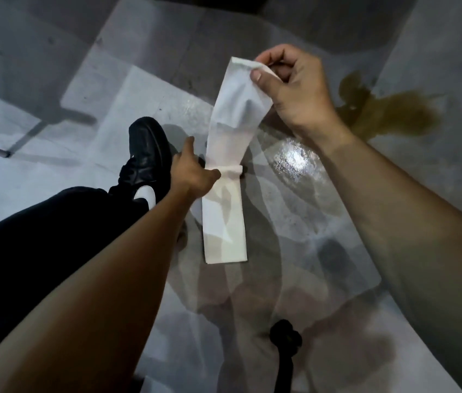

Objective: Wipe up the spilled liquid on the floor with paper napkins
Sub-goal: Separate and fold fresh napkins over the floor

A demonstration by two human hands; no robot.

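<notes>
None of the spill (pixel 388 114) looks wiped yet: the brown puddle lies whole on the floor (pixel 54 171), just beyond and to the outer side of the right hand (pixel 292 86), with a wet glare patch below that hand's wrist. One napkin (pixel 229 154), folded into a long white strip, hangs in the air between the two hands and appears dry and unstained. The right hand pinches its upper corner between thumb and curled fingers. The left hand (pixel 193 168) pinches the strip about midway along its edge, thumb pressed to the paper, while the lower half dangles free below it. A black shoe (pixel 147 148) stands just beside the left hand, on the side away from the puddle.

My reading is that the work is at its very start: the paper is being readied or unfolded, not yet brought down. Left to do, as I judge it: lower the napkin onto the puddle, blot, and likely repeat with more paper, since the pool spreads wider than the strip.
</notes>
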